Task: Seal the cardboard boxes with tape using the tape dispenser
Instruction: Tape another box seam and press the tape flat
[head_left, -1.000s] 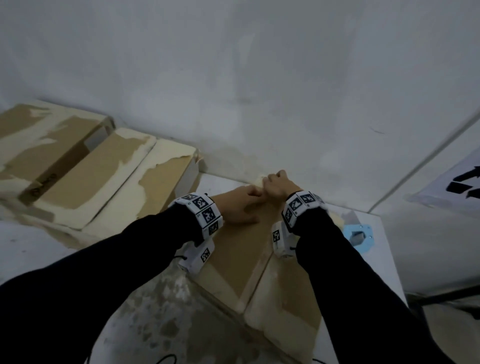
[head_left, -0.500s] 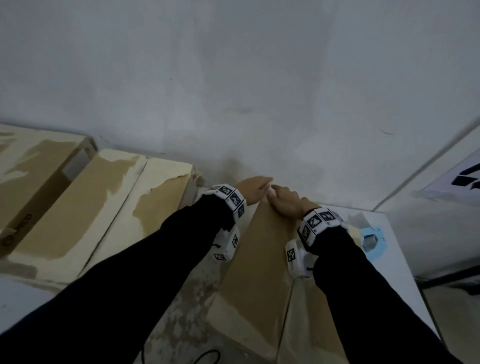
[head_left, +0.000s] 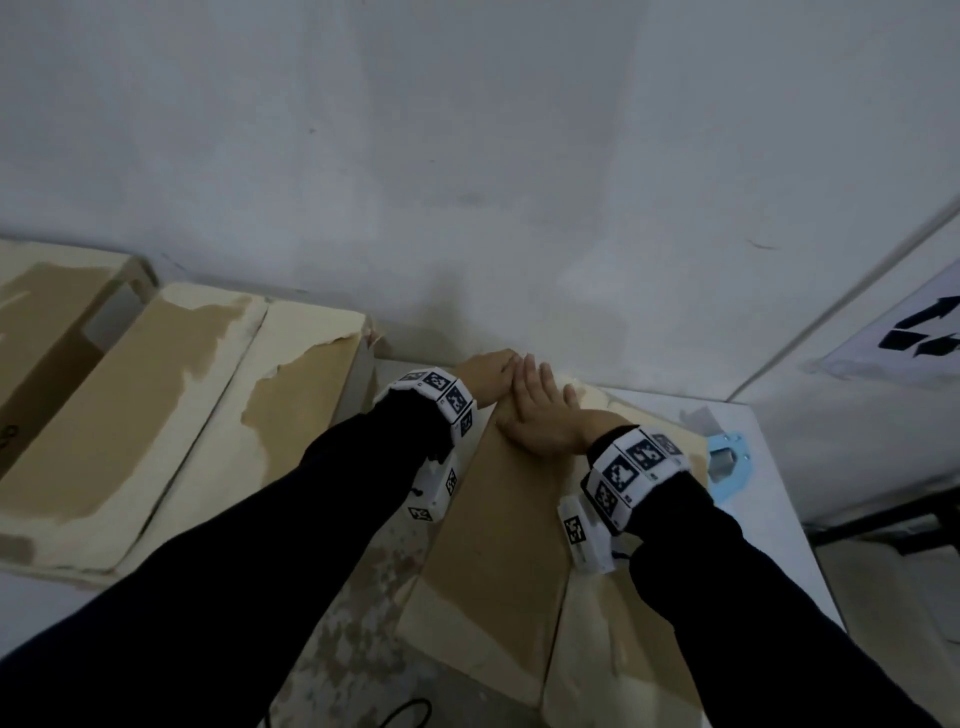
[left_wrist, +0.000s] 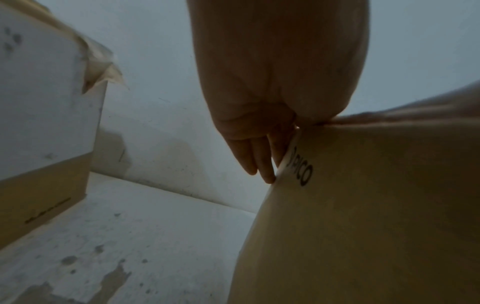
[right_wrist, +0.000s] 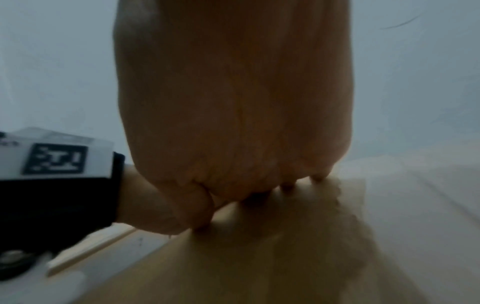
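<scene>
Box: the cardboard box (head_left: 498, 525) lies on the white surface (head_left: 774, 499) by the wall, its top flaps closed.
Right hand: the right hand (head_left: 540, 410) lies flat on the far end of the flap with fingers straight, likely pressing it down for taping.
Left hand: the left hand (head_left: 485, 374) reaches over the far edge, straight fingers (left_wrist: 262, 164) against the end face, seemingly to steady it; it grasps nothing.
Dispenser: the blue tape dispenser (head_left: 730, 462) rests unheld just right of the box.
Neighbours: more cardboard boxes (head_left: 171, 431) sit to the left.
</scene>
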